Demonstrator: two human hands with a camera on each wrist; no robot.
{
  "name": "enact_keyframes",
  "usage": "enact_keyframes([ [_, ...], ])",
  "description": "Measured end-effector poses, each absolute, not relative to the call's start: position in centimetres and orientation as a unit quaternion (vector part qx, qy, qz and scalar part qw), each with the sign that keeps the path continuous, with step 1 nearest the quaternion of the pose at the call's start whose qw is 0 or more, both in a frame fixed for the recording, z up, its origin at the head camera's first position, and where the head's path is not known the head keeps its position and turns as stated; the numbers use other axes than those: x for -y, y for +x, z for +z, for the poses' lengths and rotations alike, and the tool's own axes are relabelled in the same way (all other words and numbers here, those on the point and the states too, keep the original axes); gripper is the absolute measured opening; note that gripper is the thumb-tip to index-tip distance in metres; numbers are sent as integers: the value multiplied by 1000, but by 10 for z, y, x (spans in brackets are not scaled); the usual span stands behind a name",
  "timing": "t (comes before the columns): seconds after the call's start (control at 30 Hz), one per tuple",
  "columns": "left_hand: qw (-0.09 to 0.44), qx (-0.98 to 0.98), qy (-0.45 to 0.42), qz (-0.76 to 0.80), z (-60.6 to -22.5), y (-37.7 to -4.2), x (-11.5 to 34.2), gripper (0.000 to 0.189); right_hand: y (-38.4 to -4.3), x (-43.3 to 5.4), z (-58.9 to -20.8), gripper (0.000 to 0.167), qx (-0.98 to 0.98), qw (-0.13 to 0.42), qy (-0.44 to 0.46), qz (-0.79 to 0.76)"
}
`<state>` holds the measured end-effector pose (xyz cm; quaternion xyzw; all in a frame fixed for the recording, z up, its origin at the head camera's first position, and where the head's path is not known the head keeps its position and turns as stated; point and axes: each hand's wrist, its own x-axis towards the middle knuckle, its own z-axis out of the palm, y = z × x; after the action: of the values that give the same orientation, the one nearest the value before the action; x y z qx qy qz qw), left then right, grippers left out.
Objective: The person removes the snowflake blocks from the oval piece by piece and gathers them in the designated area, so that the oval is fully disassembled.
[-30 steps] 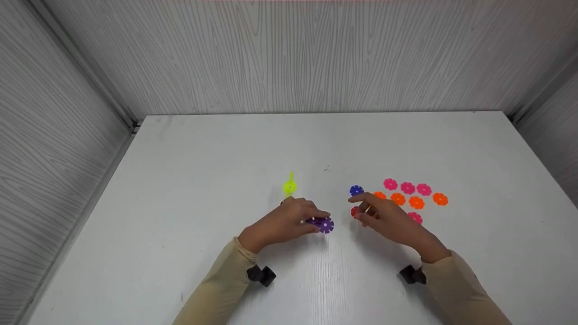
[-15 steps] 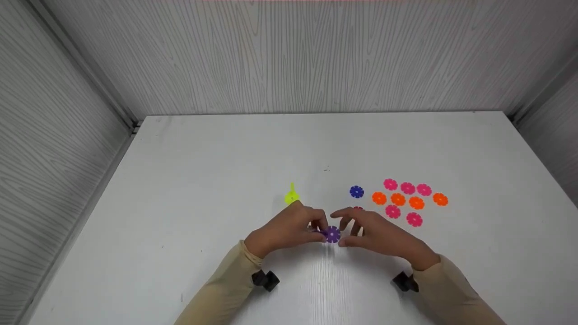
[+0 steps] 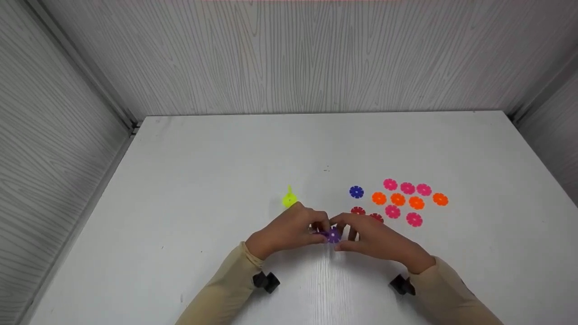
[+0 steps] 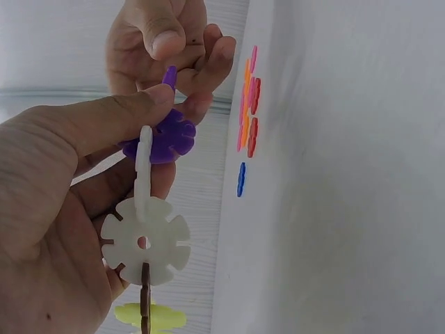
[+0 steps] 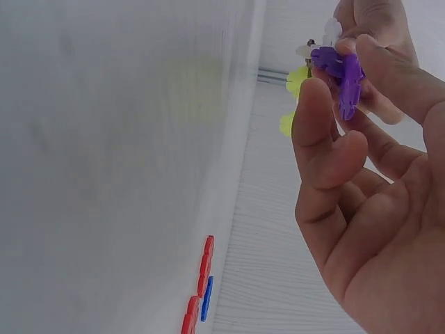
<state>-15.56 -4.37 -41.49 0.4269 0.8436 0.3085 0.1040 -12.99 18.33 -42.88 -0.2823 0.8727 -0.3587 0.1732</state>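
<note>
My left hand [image 3: 291, 228] pinches a purple notched disc [image 4: 167, 139] between thumb and fingers. That disc belongs to a chain of interlocking discs, with white discs [image 4: 158, 240], a brown disc [image 4: 145, 296] and yellow-green discs [image 3: 289, 199] beyond it. A second purple disc [image 3: 333, 235] sticks out at the chain's near end, facing my right hand [image 3: 377, 237]. Bent fingers and thumb of the right hand stand apart on either side of this end disc. In the left wrist view a small gap shows between it and the right thumb; contact elsewhere is unclear.
Loose notched discs lie flat on the white table [image 3: 203, 158] to the right: a blue disc [image 3: 356, 192], red discs [image 3: 358, 211], several orange ones [image 3: 398, 199] and several pink ones [image 3: 407, 188]. Grey wood-grain panels [image 3: 289, 58] enclose the back and sides.
My left hand has shifted slightly right and nearer with the chain. The right hand has moved left from above the red discs to the purple end disc, uncovering the red, orange and pink discs.
</note>
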Motion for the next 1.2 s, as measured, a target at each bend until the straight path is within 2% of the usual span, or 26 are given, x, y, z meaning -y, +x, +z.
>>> enact_keyframes([
  [0.33,120,-831,427,334,-417,-155,43,11,-127,-181,-426,40,-879,164,-280,-349],
  [0.77,153,-847,401,314,-412,-155,49,33,-130,-186,-427,39,-875,128,-300,-357],
  [1.0,142,-845,404,321,-411,-156,52,28,-135,-189,-425,38,-867,143,-292,-378],
  [1.2,110,-850,418,303,-408,-156,51,23,-137,-194,-424,35,-864,139,-296,-382],
])
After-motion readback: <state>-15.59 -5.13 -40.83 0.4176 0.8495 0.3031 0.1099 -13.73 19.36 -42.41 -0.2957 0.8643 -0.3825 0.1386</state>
